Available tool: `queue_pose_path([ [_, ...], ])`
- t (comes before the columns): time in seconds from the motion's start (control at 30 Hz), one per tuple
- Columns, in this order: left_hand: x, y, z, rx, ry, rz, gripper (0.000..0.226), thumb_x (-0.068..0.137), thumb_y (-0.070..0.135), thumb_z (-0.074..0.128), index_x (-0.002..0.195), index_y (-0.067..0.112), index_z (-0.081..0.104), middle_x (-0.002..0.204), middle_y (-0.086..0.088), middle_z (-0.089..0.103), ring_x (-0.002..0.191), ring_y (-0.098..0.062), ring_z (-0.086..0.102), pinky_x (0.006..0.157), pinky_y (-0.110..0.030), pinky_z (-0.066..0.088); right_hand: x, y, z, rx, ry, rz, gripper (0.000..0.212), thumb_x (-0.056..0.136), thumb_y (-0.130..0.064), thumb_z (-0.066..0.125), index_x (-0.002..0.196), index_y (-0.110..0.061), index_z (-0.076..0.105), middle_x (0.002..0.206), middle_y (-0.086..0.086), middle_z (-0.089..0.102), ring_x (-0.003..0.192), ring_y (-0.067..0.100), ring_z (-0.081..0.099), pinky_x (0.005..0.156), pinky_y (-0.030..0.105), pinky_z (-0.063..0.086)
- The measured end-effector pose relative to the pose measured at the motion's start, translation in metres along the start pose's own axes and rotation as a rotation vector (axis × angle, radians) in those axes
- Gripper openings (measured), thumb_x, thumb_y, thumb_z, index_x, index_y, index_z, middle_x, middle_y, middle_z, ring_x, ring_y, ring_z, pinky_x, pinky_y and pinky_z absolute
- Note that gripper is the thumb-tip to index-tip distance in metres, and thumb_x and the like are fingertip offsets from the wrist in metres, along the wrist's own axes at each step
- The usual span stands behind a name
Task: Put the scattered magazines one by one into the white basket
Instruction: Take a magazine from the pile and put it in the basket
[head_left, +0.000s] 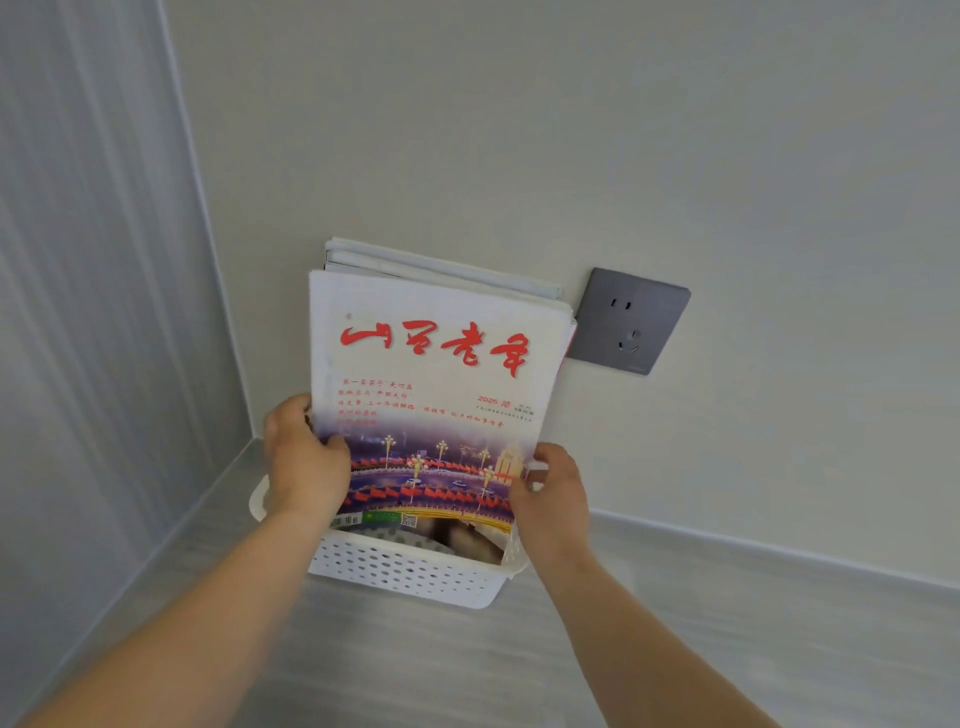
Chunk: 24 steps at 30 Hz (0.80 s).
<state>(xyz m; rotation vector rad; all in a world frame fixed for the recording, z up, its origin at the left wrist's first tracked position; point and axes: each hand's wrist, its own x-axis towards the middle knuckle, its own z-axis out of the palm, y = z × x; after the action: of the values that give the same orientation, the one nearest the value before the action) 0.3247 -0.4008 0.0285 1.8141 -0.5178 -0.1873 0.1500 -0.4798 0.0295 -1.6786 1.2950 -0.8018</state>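
Grey floor (363, 665) meets a pale wall (519, 130) in a corner, with a ribbed grey panel (78, 260) on the left side and one grey power socket (629, 320) set low in the wall. One white basket (405, 571), perforated with rows of small holes, sits on the floor against the wall. Standing upright in it is a front magazine (431, 395) with a white cover, large red brush-style characters, and a purple night street scene along the bottom. Behind it stands a stack of further magazines (441, 267); their number cannot be told. The left hand (306, 462) grips the front magazine's left edge, and the right hand (550, 493) pinches its lower right edge.
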Motion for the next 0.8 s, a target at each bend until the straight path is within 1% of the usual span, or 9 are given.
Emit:
queue_pose_path([
  [0.1, 0.002, 0.008, 0.005, -0.100, -0.049, 0.080, 0.057, 0.080, -0.005, 0.053, 0.130, 0.014, 0.033, 0.138, -0.010, 0.037, 0.123, -0.024, 0.041, 0.096, -0.037, 0.039, 0.001, -0.006, 0.002, 0.184, -0.024, 0.015, 0.055, 0.090, -0.012, 0.049, 0.137, -0.024, 0.023, 0.131, -0.002, 0.038, 0.106, 0.011, 0.045, 0.057, 0.015, 0.049],
  [0.2, 0.006, 0.019, 0.009, -0.176, -0.148, 0.007, 0.073, 0.081, 0.000, 0.055, 0.138, 0.027, 0.018, 0.141, -0.004, 0.037, 0.126, -0.024, 0.040, 0.093, -0.042, 0.041, 0.011, -0.013, 0.005, 0.264, -0.121, 0.039, 0.046, 0.090, -0.002, 0.045, 0.127, -0.024, 0.028, 0.119, -0.002, 0.048, 0.107, 0.019, 0.053, 0.054, 0.017, 0.052],
  [0.3, 0.011, 0.024, 0.008, -0.243, -0.191, 0.018, 0.062, 0.080, -0.004, 0.053, 0.126, 0.031, 0.029, 0.124, 0.000, 0.049, 0.122, -0.024, 0.044, 0.086, -0.034, 0.039, 0.017, -0.022, 0.010, 0.218, -0.193, -0.020, 0.052, 0.085, 0.011, 0.040, 0.110, -0.032, 0.025, 0.108, -0.004, 0.047, 0.094, 0.011, 0.052, 0.054, 0.011, 0.051],
  [0.4, 0.011, 0.026, 0.004, -0.208, -0.224, 0.033, 0.054, 0.081, -0.004, 0.052, 0.122, 0.024, 0.033, 0.126, -0.004, 0.051, 0.122, -0.024, 0.045, 0.086, -0.032, 0.038, 0.017, -0.022, 0.005, 0.126, -0.253, -0.052, 0.056, 0.085, 0.005, 0.047, 0.125, -0.026, 0.024, 0.125, 0.005, 0.049, 0.108, 0.020, 0.053, 0.082, 0.038, 0.056],
  [0.47, 0.007, 0.029, 0.001, -0.124, -0.181, 0.047, 0.048, 0.083, 0.001, 0.053, 0.124, 0.018, 0.035, 0.131, -0.009, 0.049, 0.123, -0.026, 0.045, 0.085, -0.034, 0.041, 0.014, -0.020, -0.004, 0.075, -0.284, -0.038, 0.054, 0.087, -0.007, 0.052, 0.130, -0.025, 0.025, 0.130, 0.006, 0.048, 0.109, 0.021, 0.053, 0.086, 0.044, 0.054],
  [0.57, -0.010, 0.036, -0.005, -0.026, -0.074, 0.118, 0.050, 0.084, 0.005, 0.053, 0.129, 0.015, 0.035, 0.138, -0.010, 0.042, 0.127, -0.028, 0.040, 0.099, -0.041, 0.040, 0.005, -0.016, -0.023, -0.039, -0.196, -0.035, 0.055, 0.086, -0.020, 0.056, 0.134, -0.020, 0.028, 0.136, 0.007, 0.042, 0.116, 0.021, 0.047, 0.091, 0.037, 0.047],
  [0.63, -0.030, 0.046, -0.007, 0.009, -0.067, 0.174, 0.052, 0.085, 0.006, 0.051, 0.133, 0.016, 0.035, 0.142, -0.009, 0.038, 0.128, -0.025, 0.038, 0.103, -0.036, 0.033, -0.004, -0.012, -0.041, -0.054, -0.147, -0.033, 0.056, 0.086, -0.018, 0.055, 0.136, -0.018, 0.027, 0.139, 0.007, 0.040, 0.124, 0.023, 0.042, 0.096, 0.033, 0.042],
  [0.7, -0.056, 0.061, -0.003, 0.029, -0.138, 0.254, 0.042, 0.086, 0.008, 0.049, 0.127, 0.017, 0.044, 0.137, -0.006, 0.046, 0.123, -0.022, 0.043, 0.098, -0.031, 0.033, -0.016, -0.005, -0.066, -0.097, -0.109, -0.064, 0.051, 0.087, -0.012, 0.050, 0.134, -0.017, 0.031, 0.137, 0.006, 0.044, 0.122, 0.021, 0.044, 0.092, 0.027, 0.040],
  [0.8, -0.107, 0.087, 0.014, -0.012, -0.297, 0.343, 0.021, 0.087, 0.008, 0.049, 0.100, 0.022, 0.056, 0.109, -0.001, 0.060, 0.100, -0.015, 0.051, 0.083, -0.024, 0.039, -0.035, 0.013, -0.117, -0.134, -0.036, -0.082, 0.044, 0.086, -0.009, 0.047, 0.129, -0.016, 0.039, 0.130, 0.005, 0.050, 0.116, 0.020, 0.047, 0.091, 0.026, 0.038],
])
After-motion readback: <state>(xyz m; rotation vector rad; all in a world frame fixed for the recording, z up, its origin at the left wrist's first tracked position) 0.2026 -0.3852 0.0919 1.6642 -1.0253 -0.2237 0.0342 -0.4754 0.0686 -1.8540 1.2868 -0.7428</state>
